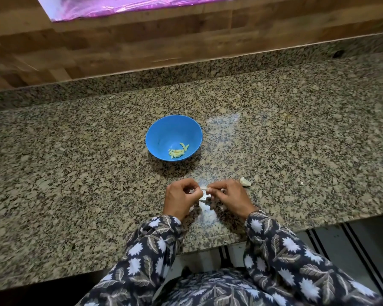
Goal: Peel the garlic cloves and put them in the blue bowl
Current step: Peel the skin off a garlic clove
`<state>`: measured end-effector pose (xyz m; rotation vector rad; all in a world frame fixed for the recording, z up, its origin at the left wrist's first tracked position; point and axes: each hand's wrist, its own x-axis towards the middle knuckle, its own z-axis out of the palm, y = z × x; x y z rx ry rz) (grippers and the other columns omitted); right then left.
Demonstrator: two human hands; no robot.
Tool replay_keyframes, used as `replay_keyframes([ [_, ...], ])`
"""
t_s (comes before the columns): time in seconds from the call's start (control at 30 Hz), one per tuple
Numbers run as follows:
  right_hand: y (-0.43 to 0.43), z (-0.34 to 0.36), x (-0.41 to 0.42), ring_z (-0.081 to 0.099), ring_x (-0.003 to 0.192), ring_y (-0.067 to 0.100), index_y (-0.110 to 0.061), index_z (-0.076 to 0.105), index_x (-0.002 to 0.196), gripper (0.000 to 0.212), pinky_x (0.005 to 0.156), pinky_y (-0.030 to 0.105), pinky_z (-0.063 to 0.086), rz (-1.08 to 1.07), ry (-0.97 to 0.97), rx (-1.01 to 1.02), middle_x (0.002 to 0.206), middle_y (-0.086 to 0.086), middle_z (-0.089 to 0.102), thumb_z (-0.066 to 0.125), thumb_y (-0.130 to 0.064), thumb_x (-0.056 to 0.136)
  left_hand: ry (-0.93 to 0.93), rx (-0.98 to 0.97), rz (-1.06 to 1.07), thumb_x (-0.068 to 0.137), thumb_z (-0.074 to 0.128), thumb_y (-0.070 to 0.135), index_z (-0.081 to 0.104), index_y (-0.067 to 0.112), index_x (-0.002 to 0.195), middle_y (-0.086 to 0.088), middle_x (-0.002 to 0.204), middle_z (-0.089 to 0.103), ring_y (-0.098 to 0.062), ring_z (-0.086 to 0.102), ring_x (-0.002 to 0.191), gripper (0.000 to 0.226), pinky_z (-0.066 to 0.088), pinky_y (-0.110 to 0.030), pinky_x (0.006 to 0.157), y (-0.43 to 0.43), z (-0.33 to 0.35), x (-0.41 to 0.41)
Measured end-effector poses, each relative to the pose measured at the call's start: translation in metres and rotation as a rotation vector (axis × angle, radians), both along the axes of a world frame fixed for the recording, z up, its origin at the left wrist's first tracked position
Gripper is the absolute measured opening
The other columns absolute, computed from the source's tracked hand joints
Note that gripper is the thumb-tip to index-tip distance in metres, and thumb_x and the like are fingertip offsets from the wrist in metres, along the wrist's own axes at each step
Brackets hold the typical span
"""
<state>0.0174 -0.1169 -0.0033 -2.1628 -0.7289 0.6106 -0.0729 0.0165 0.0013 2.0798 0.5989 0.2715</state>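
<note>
The blue bowl (164, 133) stands on the granite counter, with several peeled yellowish cloves (178, 150) lying in its bottom. Nearer to me, my left hand (180, 198) and my right hand (229, 198) meet just above the counter. Both pinch one small white garlic clove (203, 188) between their fingertips, one hand at each end. An unpeeled piece of garlic (245, 181) lies on the counter just right of my right hand. Bits of white skin (205, 198) lie under and between my hands.
The speckled granite counter (296, 140) runs left to right, its front edge close to my body. A wooden wall (119, 47) rises behind it. A small white scrap (301, 183) lies to the right of the garlic.
</note>
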Motion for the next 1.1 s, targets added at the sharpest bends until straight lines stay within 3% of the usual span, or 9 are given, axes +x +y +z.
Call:
replay_keyframes([
  [0.1,-0.001,-0.001,0.000,0.061,0.082,0.011,-0.017,0.068,0.107,0.026,0.077,0.033,0.052,-0.058,0.028,0.034,0.097,0.001,0.071,0.063,-0.029,0.085,-0.013,-0.016,0.003,0.073,0.071,0.009,0.070,0.016,0.069,0.006,0.063,0.067,-0.004,0.060,0.057,0.008,0.048,-0.015,0.054,0.000,-0.001,0.000],
  [0.27,-0.002,-0.003,-0.006,0.066,0.086,0.019,-0.017,0.068,0.109,0.027,0.077,0.040,0.054,-0.024,0.014,0.006,0.096,0.000,0.072,0.063,-0.030,0.086,-0.011,-0.033,0.027,0.072,0.071,0.005,0.070,0.017,0.067,0.011,0.060,0.063,0.004,0.054,0.053,0.013,0.042,-0.009,0.054,-0.001,-0.003,-0.004],
  [0.37,-0.002,-0.002,-0.005,0.066,0.087,0.022,-0.018,0.068,0.109,0.026,0.079,0.042,0.054,-0.062,0.045,0.016,0.095,0.000,0.072,0.062,-0.029,0.086,-0.034,-0.028,0.000,0.073,0.070,0.006,0.070,0.018,0.067,0.010,0.060,0.064,0.000,0.056,0.054,0.013,0.046,-0.014,0.054,-0.001,-0.001,-0.004],
  [0.47,0.000,-0.001,-0.006,0.064,0.088,0.014,-0.018,0.067,0.110,0.027,0.080,0.035,0.053,-0.030,0.026,-0.002,0.101,-0.002,0.071,0.062,-0.030,0.086,-0.022,-0.032,0.038,0.074,0.070,0.005,0.070,0.012,0.070,0.004,0.063,0.065,-0.007,0.057,0.057,0.008,0.048,-0.021,0.057,-0.001,-0.001,-0.006],
  [0.57,0.001,0.001,-0.004,0.063,0.088,0.014,-0.020,0.069,0.107,0.025,0.079,0.037,0.053,-0.074,0.031,0.009,0.098,-0.003,0.071,0.062,-0.031,0.086,-0.066,0.043,0.022,0.074,0.070,0.006,0.071,0.013,0.071,0.007,0.063,0.065,-0.004,0.059,0.057,0.007,0.048,-0.014,0.056,-0.004,0.000,-0.007],
  [0.77,0.001,-0.002,-0.004,0.064,0.090,0.017,-0.020,0.069,0.107,0.025,0.081,0.040,0.053,-0.074,0.038,0.019,0.102,-0.003,0.071,0.062,-0.031,0.086,-0.053,0.039,0.021,0.074,0.071,0.008,0.071,0.013,0.071,0.005,0.064,0.066,-0.006,0.060,0.058,0.005,0.048,-0.015,0.056,-0.005,0.001,-0.004],
  [0.9,0.004,-0.003,-0.005,0.066,0.084,0.018,-0.017,0.070,0.105,0.022,0.079,0.042,0.054,-0.080,0.072,0.085,0.094,0.001,0.073,0.065,-0.026,0.085,0.004,-0.017,0.092,0.074,0.070,0.008,0.070,0.010,0.071,0.000,0.064,0.067,-0.014,0.061,0.061,0.004,0.050,-0.026,0.059,0.001,-0.004,-0.006],
  [1.0,0.000,-0.004,0.000,0.067,0.084,0.021,-0.013,0.069,0.107,0.025,0.079,0.044,0.054,-0.152,0.105,0.075,0.093,0.004,0.072,0.064,-0.025,0.085,-0.023,-0.037,0.057,0.076,0.070,0.007,0.071,0.016,0.072,0.006,0.066,0.068,-0.005,0.061,0.061,0.010,0.051,-0.020,0.061,0.002,-0.006,-0.009],
  [1.1,-0.005,-0.010,-0.003,0.067,0.083,0.022,-0.013,0.068,0.107,0.022,0.077,0.040,0.055,-0.123,0.107,0.042,0.090,0.003,0.072,0.061,-0.022,0.088,0.034,-0.105,0.085,0.079,0.070,0.005,0.075,0.010,0.086,0.005,0.081,0.070,-0.007,0.064,0.074,0.010,0.051,-0.013,0.072,0.009,-0.010,-0.007],
])
